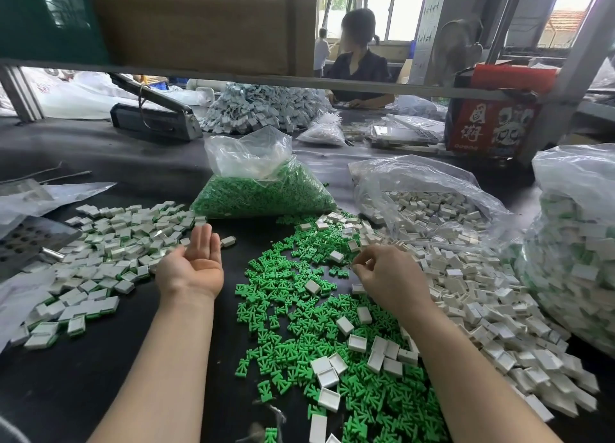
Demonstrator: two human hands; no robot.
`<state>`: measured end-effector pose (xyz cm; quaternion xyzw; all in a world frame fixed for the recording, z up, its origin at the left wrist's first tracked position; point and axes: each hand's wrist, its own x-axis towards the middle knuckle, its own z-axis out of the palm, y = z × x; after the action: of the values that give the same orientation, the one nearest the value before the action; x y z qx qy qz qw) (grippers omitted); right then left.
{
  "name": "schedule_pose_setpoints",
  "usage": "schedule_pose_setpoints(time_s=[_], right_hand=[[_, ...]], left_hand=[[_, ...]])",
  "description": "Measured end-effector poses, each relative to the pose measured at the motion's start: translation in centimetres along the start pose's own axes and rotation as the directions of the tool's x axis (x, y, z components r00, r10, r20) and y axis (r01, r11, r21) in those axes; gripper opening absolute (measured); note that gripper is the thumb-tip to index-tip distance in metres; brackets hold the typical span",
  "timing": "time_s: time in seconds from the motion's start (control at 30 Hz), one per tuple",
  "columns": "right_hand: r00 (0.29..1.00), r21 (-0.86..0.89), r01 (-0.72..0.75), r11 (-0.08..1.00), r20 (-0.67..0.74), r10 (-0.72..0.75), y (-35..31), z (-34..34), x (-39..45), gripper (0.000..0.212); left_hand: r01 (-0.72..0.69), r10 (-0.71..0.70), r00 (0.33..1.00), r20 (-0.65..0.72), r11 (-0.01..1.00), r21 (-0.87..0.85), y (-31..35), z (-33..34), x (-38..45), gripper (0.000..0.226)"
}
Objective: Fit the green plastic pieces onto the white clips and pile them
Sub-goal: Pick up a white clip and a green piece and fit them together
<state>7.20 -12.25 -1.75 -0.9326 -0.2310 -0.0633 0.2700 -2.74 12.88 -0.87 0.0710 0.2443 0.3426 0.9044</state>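
A wide scatter of loose green plastic pieces (299,319) covers the dark table in front of me, with white clips mixed in. To the right lies a heap of loose white clips (482,296). On the left spreads a pile of assembled clips (109,252), white with green showing at their edges. My left hand (196,262) lies palm up and empty, fingers straight, beside that pile. My right hand (386,276) hovers over the green pieces with fingers curled, fingertips pinched together; whether they hold a piece is hidden.
A clear bag of green pieces (263,189) stands at the back centre, a bag of white clips (429,202) to its right, and a big bag of assembled clips (575,262) at far right. A person (359,66) sits across the table. A red box (489,129) stands behind.
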Motion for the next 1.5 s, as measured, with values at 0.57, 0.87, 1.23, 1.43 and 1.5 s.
schedule_pose_setpoints(time_s=[0.57, 0.87, 1.23, 1.43, 1.5], right_hand=[[0.986, -0.169, 0.147, 0.974, 0.103, -0.131, -0.3, 1.8, -0.2, 0.007], [0.996, -0.034, 0.090, 0.995, 0.022, -0.090, -0.5, 1.3, -0.4, 0.007], [0.999, 0.406, -0.002, 0.914, -0.045, 0.022, -0.7, 0.2, -0.3, 0.007], [0.998, 0.703, -0.066, 0.708, 0.043, 0.050, -0.9, -0.4, -0.5, 0.010], [0.999, 0.784, -0.054, 0.619, 0.044, 0.032, -1.1, -0.7, -0.5, 0.015]], left_hand=[[-0.529, -0.466, 0.818, 0.337, -0.378, 0.760, -5.7, 0.1, -3.5, 0.033], [-0.630, -0.414, 0.777, 0.474, -0.501, 0.593, -6.1, -0.4, -2.8, 0.016], [-0.700, -0.443, 0.714, 0.543, -0.439, 0.562, -7.4, -0.9, -3.0, 0.016], [-0.653, -0.303, 0.753, 0.584, -0.232, 0.721, -7.8, -0.5, -3.3, 0.019], [-0.551, -0.305, 0.776, 0.552, 0.097, 0.829, -7.7, 0.1, -3.8, 0.017]])
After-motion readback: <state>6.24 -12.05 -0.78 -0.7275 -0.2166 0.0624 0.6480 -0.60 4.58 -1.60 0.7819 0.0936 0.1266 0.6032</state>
